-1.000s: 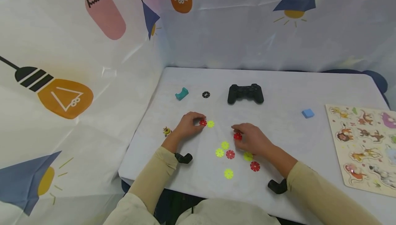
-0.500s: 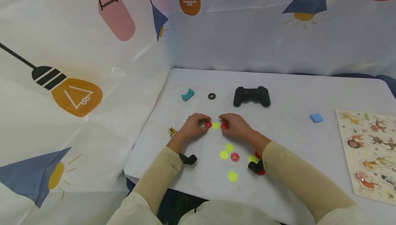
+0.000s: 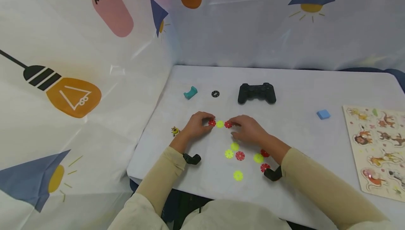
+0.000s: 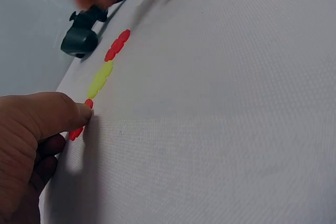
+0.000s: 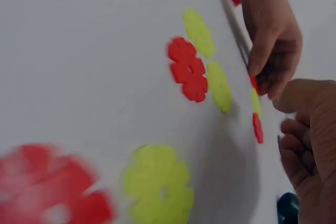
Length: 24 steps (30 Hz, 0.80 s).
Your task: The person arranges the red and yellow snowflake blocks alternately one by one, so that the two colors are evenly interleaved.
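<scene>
L hand (image 3: 196,126) pinches red disc (image 3: 212,123), R hand (image 3: 248,130) pinches red disc 2 (image 3: 228,124), yellow disc (image 3: 220,124) btwn.

Long beige sleeves cover both arms to the wrists. A black camera (image 3: 191,158) is strapped under the left wrist, another black camera (image 3: 272,173) under the right. Both hands are bare.

Both forearms stretched forward, left hand (image 3: 197,124) and right hand (image 3: 248,129) close together, fingers curled, fingertips pinching.
</scene>
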Tool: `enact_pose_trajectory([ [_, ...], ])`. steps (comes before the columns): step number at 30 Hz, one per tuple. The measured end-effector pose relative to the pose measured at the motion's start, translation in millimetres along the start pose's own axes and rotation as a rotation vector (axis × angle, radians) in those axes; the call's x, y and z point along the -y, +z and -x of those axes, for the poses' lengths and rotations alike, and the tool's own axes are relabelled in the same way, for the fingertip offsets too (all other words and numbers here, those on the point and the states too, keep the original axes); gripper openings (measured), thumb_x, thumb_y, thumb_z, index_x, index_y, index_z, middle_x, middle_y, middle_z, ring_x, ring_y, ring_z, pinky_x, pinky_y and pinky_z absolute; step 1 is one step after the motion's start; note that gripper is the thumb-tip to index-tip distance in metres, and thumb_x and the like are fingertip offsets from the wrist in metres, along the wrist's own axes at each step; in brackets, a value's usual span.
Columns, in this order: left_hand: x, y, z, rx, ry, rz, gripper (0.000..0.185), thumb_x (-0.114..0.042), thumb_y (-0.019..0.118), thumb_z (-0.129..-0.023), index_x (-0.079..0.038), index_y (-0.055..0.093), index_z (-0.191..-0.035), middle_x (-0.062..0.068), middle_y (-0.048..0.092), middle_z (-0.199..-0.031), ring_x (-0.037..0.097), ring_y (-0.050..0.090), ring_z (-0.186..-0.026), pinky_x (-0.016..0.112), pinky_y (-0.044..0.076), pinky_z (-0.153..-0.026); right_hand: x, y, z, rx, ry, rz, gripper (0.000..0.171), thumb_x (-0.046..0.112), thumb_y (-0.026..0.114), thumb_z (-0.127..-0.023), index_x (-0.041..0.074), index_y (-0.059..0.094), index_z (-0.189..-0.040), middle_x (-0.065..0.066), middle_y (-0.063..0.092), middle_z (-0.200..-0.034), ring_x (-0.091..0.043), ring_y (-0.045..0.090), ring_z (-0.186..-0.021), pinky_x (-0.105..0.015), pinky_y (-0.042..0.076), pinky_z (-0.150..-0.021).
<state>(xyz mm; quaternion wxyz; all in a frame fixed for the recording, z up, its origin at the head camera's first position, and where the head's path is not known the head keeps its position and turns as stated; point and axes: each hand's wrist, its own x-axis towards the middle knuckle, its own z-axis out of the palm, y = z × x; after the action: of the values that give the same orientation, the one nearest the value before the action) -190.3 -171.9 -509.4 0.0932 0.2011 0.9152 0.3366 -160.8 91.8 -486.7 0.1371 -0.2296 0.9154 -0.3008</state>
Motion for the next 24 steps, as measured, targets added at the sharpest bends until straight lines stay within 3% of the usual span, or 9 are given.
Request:
enact_pose_trajectory([
  [5,-0.7,2.0,-1.8,-0.006,-0.004,-0.022,0.037,-0.017,0.075,-0.087,-0.016,0.068,-0.123,-0.004,0.064,-0.120,0.014,0.054,-0.115,0.032,0.042,-0.102,-4.3,0.0,50.2,0.046,-0.041,0.006,0.055,0.029,0.083,-0.079,0.013,0.064,-0.128,0.004,0.064,-0.114,-0.017,0.057,-0.105,-0.041,0.051,-0.092],
  [9,5.1,6.3,-2.4,-0.034,0.005,-0.031,0.036,-0.018,0.076,-0.086,-0.017,0.069,-0.121,-0.006,0.064,-0.119,0.013,0.054,-0.116,0.033,0.043,-0.102,-6.8,10.2,67.6,0.010,-0.088,-0.004,0.058,0.029,0.083,-0.079,0.012,0.062,-0.131,0.002,0.063,-0.119,-0.019,0.057,-0.109,-0.042,0.051,-0.092],
  [16,7.9,7.4,-0.1,-0.018,-0.005,-0.013,0.036,-0.019,0.076,-0.087,-0.017,0.068,-0.122,-0.005,0.063,-0.122,0.014,0.053,-0.117,0.034,0.043,-0.102,0.6,26.4,50.3,0.023,-0.103,-0.015,0.053,0.025,0.081,-0.081,0.011,0.063,-0.129,0.001,0.064,-0.117,-0.020,0.057,-0.108,-0.042,0.050,-0.094],
  [24,2.2,6.1,0.7,-0.018,-0.015,-0.023,0.036,-0.018,0.075,-0.087,-0.018,0.069,-0.122,-0.006,0.063,-0.120,0.013,0.054,-0.116,0.034,0.043,-0.102,2.9,23.8,39.1,0.014,-0.025,0.046,0.054,0.027,0.081,-0.080,0.012,0.063,-0.129,0.001,0.064,-0.115,-0.021,0.057,-0.107,-0.041,0.050,-0.093],
])
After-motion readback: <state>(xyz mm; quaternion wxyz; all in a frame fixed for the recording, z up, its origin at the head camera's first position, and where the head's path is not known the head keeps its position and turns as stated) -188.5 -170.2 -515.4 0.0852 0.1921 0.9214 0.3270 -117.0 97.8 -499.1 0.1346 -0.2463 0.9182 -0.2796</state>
